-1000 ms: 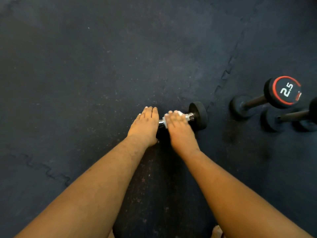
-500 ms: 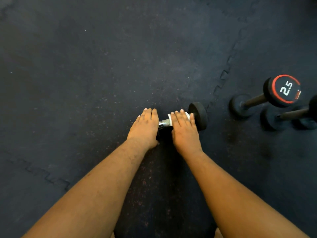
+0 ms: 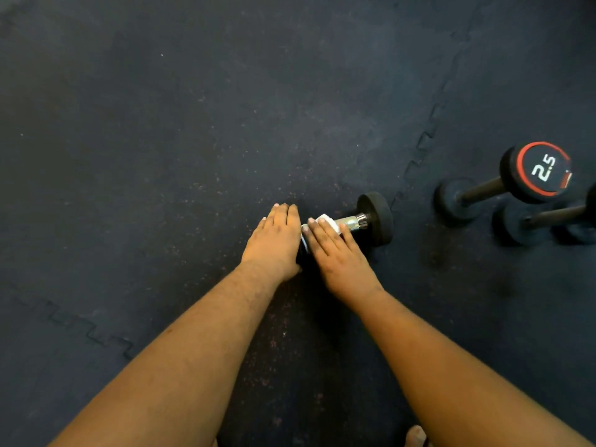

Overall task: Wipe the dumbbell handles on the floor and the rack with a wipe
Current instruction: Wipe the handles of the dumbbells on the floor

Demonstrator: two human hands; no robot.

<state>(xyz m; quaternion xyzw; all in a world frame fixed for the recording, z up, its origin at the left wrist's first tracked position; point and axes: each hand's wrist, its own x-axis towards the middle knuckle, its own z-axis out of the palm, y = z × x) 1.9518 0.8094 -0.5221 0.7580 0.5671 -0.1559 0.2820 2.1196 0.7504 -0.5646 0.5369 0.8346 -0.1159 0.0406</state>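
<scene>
A small dumbbell lies on the dark rubber floor; its knurled metal handle (image 3: 350, 221) and right black weight (image 3: 377, 217) show. My left hand (image 3: 274, 241) rests flat on the dumbbell's left weight, which it hides, fingers straight. My right hand (image 3: 338, 253) lies across the left part of the handle and holds a white wipe (image 3: 327, 220) around it. The wipe peeks out past the fingertips.
At the right stand two more black dumbbells, one with a red-ringed 2.5 end (image 3: 541, 171) and one (image 3: 548, 219) cut off by the frame edge. A jigsaw seam (image 3: 419, 146) runs through the floor mats. A toe (image 3: 416, 437) shows at the bottom edge.
My right hand slid the wipe right along the handle toward the weight, then back left toward my left hand, baring the handle's right part. The left hand stayed put.
</scene>
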